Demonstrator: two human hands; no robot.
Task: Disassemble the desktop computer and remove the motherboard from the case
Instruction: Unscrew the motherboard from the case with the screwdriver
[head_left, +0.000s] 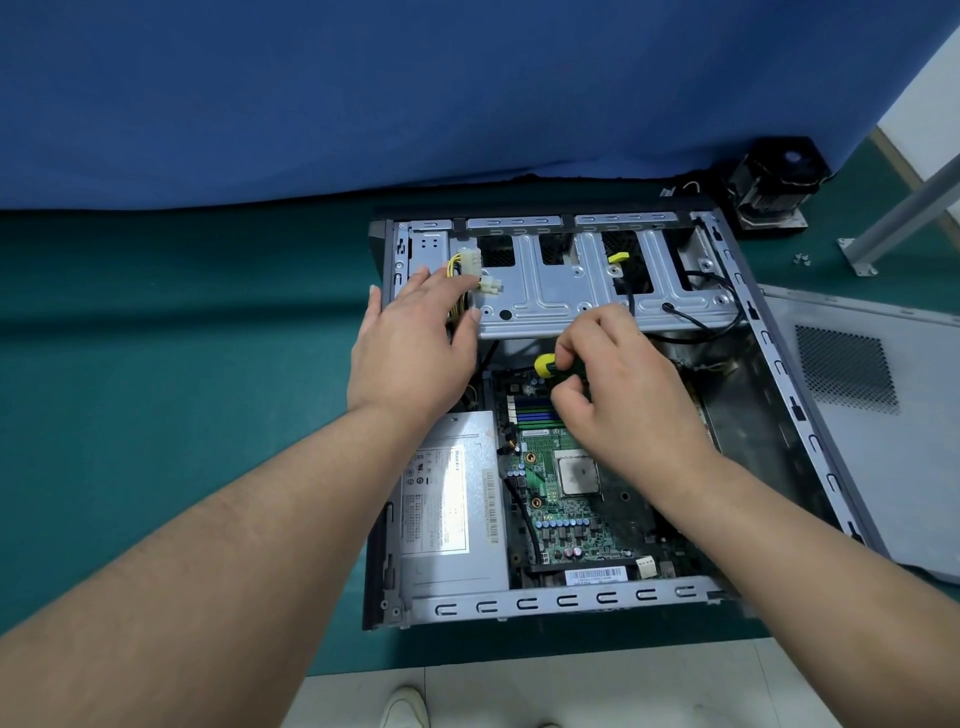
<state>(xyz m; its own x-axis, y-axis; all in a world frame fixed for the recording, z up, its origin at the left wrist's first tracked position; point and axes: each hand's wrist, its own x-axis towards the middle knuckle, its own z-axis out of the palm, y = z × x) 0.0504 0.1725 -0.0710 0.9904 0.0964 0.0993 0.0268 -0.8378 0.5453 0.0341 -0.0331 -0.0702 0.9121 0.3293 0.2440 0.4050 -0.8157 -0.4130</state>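
Holding a screwdriver (546, 365) with a yellow end, the right hand (618, 384) curls its fingers round the handle. Right under this hand is the green motherboard (550, 493), lying inside the open case (571, 600). Beside it, to the left, the left hand (415, 348) rests flat with straight fingers on the silver drive cage (571, 286), next to yellow wires (454, 291). Below that hand sits the grey power box (452, 499). Far to the right lies the side panel (857, 415).
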